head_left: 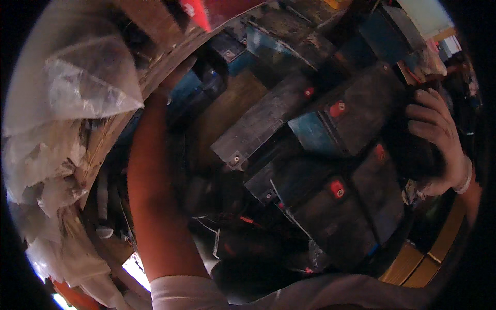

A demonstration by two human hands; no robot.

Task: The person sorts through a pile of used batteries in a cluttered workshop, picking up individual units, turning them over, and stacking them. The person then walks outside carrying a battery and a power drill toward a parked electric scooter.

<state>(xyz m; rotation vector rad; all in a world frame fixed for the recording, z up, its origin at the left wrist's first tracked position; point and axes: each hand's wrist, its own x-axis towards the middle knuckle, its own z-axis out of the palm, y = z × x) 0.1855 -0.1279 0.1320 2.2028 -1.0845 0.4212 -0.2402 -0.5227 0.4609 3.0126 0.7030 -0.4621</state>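
Note:
My left arm stretches up along the left side. The left hand [178, 77] is dim beside a blue-sided battery [187, 88], and its fingers are hard to make out. At the right edge my right hand [439, 132], in a pale glove, has its fingers and thumb curved around a very dark shape; its kind is lost in shadow. Between my arms lie several blocky lead-acid batteries with dusty tops: a long grey battery [266, 119], a wide battery [364, 103] with a red terminal cap, and a nearer black battery [328, 230] with another red cap.
A wooden edge [116, 134] curves along the left, with cloudy plastic sheeting [93, 77] beside it. Cardboard [408, 263] lies at the lower right. More batteries [390, 33] are piled at the back, and a red object [222, 13] sits at the top.

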